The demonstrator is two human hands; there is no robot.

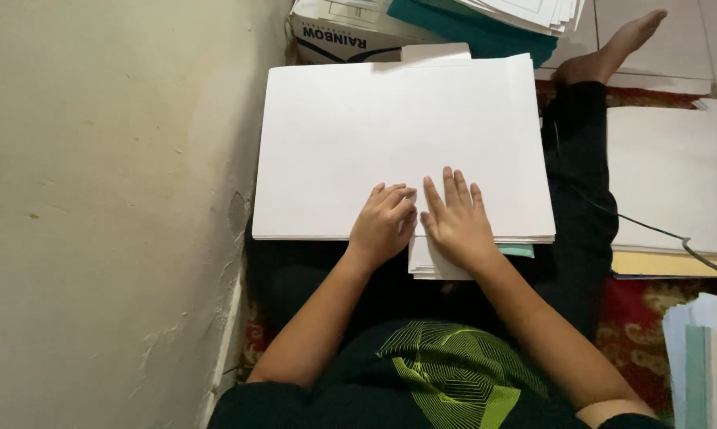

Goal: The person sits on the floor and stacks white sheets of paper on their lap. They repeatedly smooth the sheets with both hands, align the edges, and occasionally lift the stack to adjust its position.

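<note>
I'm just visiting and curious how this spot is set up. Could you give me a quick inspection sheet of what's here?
Surface: large white sheet on a paper stack across the person's lap.
Job's things: smaller white paper pile beneath the near edge.
Clutter: cardboard box, teal folder, more paper stacks.
Grippers: left hand curled, right hand flat, both on the sheet.
Cables: dark cable at right.
Surroundings: cream wall, patterned rug.

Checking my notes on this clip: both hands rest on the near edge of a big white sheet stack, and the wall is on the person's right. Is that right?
Not quite: the head view shows the wall on the person's left. The rest holds: left hand and right hand rest on the near edge of the big white sheet stack.
</note>
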